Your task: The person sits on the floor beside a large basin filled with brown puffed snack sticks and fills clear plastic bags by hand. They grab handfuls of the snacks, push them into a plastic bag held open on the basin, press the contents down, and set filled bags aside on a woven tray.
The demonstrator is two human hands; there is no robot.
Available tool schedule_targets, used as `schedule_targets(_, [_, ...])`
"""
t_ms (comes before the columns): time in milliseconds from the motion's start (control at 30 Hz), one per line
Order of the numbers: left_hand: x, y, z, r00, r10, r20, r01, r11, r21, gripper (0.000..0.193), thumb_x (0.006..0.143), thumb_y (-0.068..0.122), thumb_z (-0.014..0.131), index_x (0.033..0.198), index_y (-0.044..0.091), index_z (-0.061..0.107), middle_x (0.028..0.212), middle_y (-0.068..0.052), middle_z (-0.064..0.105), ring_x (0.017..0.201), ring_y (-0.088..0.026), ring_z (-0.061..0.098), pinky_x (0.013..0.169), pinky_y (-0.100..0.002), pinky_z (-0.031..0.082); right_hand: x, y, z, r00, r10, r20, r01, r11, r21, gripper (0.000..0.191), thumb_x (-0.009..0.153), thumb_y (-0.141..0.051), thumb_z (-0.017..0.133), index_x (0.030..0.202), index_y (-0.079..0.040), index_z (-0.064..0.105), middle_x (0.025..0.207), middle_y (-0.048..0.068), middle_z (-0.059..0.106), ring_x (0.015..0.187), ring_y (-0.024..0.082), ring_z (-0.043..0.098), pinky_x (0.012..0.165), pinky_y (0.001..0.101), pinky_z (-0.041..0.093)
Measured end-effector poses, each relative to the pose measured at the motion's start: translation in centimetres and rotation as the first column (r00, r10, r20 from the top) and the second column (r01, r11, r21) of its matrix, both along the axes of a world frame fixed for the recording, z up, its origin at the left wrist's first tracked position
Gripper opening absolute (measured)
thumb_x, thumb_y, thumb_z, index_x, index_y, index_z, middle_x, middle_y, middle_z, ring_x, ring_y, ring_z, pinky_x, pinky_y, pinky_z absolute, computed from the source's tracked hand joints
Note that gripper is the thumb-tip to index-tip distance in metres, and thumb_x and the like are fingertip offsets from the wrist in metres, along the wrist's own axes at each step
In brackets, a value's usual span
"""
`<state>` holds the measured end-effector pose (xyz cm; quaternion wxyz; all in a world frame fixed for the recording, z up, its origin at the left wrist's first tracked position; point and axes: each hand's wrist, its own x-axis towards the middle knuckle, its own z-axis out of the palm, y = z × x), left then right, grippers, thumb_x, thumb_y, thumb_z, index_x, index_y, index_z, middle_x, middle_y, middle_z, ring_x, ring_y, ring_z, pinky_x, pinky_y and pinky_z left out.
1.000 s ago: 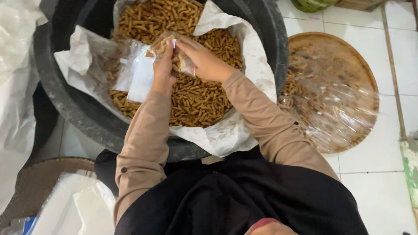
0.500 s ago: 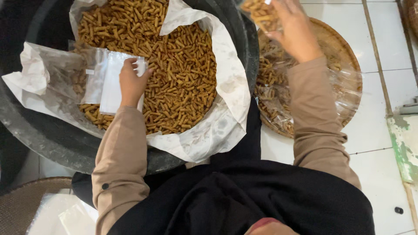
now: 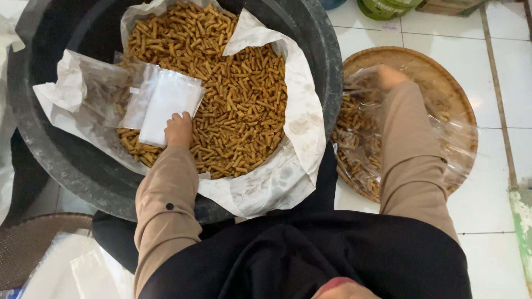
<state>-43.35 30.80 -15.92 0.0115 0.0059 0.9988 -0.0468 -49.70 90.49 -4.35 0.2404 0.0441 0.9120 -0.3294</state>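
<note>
Left hand lies low in the tub, forearm in a tan sleeve coming straight up from the body, wrist bent slightly inward. Fingers are curled, pinching the lower edge of a small clear bag; thumb side is hidden under the bag, so only the knuckles show.

Right hand is stretched out to the side over the tray, arm nearly straight, sleeve running from the torso up to the wrist. The hand is blurred and partly behind clear plastic; cannot tell whether it is spread or closed, or if it holds anything.

The bag is flat, white-translucent, rectangular, looks unfilled, tilted a bit, lying on the left part of the snack pile and overlapping the liner. A second similar bag sits just under it on the left.

Snacks are short brown sticks, heaped in the middle of the tub inside the crumpled whitish liner, whose edges fold out over the black rim.

The tray is round, woven, brown, on the white tile floor just right of the tub, touching or nearly touching it. It holds more sticks under wrinkled clear plastic, mostly on its left half.
</note>
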Motion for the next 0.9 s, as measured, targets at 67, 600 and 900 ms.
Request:
schedule_targets(67, [-0.7, -0.4, -0.1, 0.999, 0.038, 0.011, -0.039, 0.99, 0.138, 0.022, 0.1, 0.007, 0.059, 0.121, 0.004, 0.057, 0.104, -0.021, 0.07, 0.091, -0.038, 0.072, 0.068, -0.047, 0.061, -0.7, -0.2, -0.5, 0.998, 0.047, -0.045, -0.042, 0.992, 0.117, 0.04, 0.09, -0.007, 0.064, 0.129, -0.011, 0.071, 0.121, 0.018, 0.074, 0.108, 0.033, 0.069, 0.093, 0.0461, 0.053])
schedule_targets(600, [-7.0, -4.3, 7.2, 0.888, 0.378, 0.261, 0.028, -0.613, 0.79, 0.039, 0.1, -0.003, 0.056, 0.133, -0.006, 0.034, 0.11, -0.028, 0.067, 0.091, -0.039, 0.077, 0.072, -0.045, 0.068, 2.8, -30.0, 13.0, 0.274, 0.241, -0.931, -0.552, 0.832, 0.053, 0.019, 0.105, 0.006, 0.066, 0.124, 0.0, 0.067, 0.123, 0.016, 0.066, 0.111, 0.032, 0.068, 0.096, 0.0384, 0.055])
schedule_targets(900, [-7.7, -5.0, 8.6, 0.933, 0.294, 0.207, 0.135, -0.82, 0.556, 0.075, 0.087, -0.005, 0.074, 0.147, -0.007, 0.029, 0.107, -0.021, 0.071, 0.093, -0.027, 0.073, 0.083, -0.036, 0.062, 6.7, -46.2, 10.3, 0.11, 0.236, -0.965, -0.582, 0.803, 0.131, 0.026, 0.102, 0.004, 0.065, 0.128, -0.004, 0.068, 0.122, 0.011, 0.065, 0.095, 0.03, 0.062, 0.086, 0.0421, 0.052])
